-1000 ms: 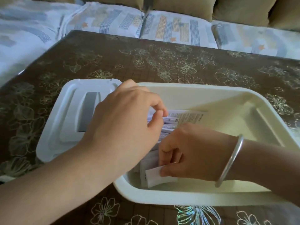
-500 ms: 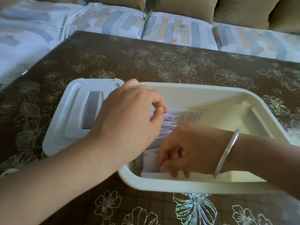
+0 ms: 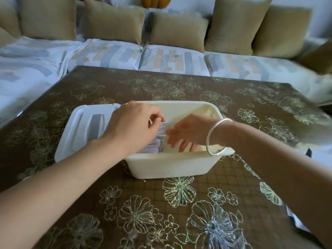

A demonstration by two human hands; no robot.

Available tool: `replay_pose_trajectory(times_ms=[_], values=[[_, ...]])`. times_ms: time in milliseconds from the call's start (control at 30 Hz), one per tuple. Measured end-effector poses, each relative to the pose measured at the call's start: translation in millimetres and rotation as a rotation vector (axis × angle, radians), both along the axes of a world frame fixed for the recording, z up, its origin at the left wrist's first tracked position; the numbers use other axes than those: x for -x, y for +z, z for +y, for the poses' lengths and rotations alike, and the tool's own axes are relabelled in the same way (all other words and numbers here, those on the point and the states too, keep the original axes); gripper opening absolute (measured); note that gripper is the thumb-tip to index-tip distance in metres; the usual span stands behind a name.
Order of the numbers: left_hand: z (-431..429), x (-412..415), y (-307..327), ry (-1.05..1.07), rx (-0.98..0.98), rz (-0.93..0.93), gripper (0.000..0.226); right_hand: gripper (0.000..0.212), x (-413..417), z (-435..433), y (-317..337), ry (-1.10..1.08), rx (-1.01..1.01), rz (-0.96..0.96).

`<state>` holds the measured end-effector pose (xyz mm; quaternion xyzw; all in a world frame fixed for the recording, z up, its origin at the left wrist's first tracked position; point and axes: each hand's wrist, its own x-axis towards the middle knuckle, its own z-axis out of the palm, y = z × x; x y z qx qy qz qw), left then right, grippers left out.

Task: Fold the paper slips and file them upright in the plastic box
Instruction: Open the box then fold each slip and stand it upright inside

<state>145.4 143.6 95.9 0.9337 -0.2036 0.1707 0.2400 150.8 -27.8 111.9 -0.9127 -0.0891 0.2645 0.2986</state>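
- Head view: white plastic box (image 3: pixel 172 164) sits mid-table (image 3: pixel 161 203), with its lid (image 3: pixel 84 126) lying flat at the box's 9 o'clock, touching it.
- Paper slips (image 3: pixel 156 141) stand upright, packed at the box's 9 o'clock end and largely hidden by both hands.
- Left hand (image 3: pixel 133 126): fingers curled, tips gripping the slips' top edges.
- Right hand (image 3: pixel 186 133): at 3 o'clock of the slips, above the box interior; fingers spread, holding nothing, motion-blurred.
- Silver bangle (image 3: pixel 215 137) on the right wrist covers the near rim.
- Sofa cushions (image 3: pixel 177 29) at 12 o'clock, beyond the table.

Soft daylight; right hand (image 3: pixel 186 133) motion-blurred; edges warped.
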Motion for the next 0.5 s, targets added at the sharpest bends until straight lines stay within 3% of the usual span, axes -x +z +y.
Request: replay_pose_trajectory(times_ms=[100,267,500], values=[[-5,11,7,0.041,0.071,0.006,0.017,0.064,0,19,3,-0.007,0.122,0.165],[-7,22,15,0.08,0.111,0.003,0.016,0.054,6,35,1,0.025,0.06,0.098],[-7,30,13,0.098,0.136,-0.004,0.019,0.052,18,8,3,-0.122,-0.263,-0.001]])
